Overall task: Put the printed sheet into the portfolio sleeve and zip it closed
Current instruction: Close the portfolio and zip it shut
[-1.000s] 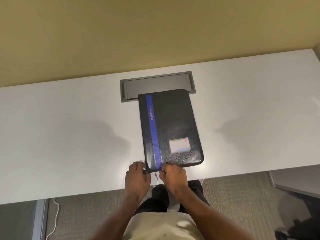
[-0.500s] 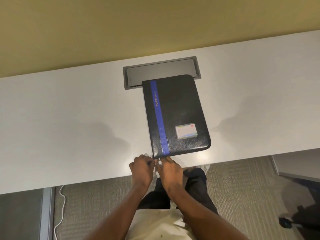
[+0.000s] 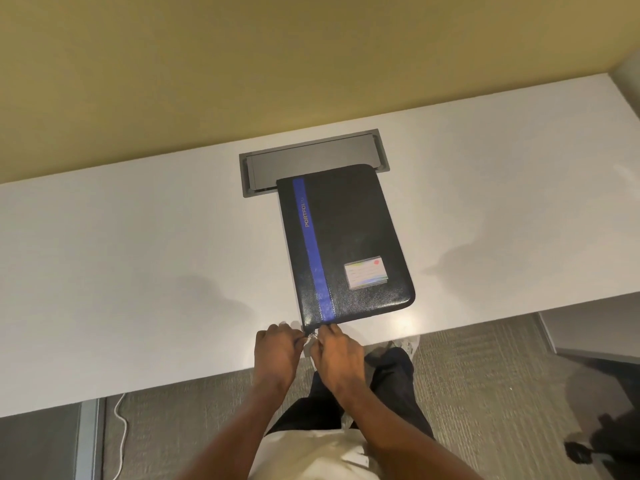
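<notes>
A black portfolio [image 3: 349, 237] with a blue stripe and a small card pocket lies flat on the white desk [image 3: 138, 271], its far end over a grey cable hatch. Both hands meet at its near left corner. My left hand [image 3: 277, 351] pinches that corner beside the metal zipper pull [image 3: 311, 336]. My right hand [image 3: 334, 355] has its fingertips closed on the pull. No printed sheet is visible.
A grey recessed cable hatch [image 3: 304, 161] sits at the back of the desk against the yellow wall. The desk's front edge runs just under my hands. A white cable [image 3: 119, 431] hangs to the carpet on the left.
The view has shifted a little, so the portfolio sits higher in the frame. Both hands stay together at the near left corner, drawn slightly back from the edge.
</notes>
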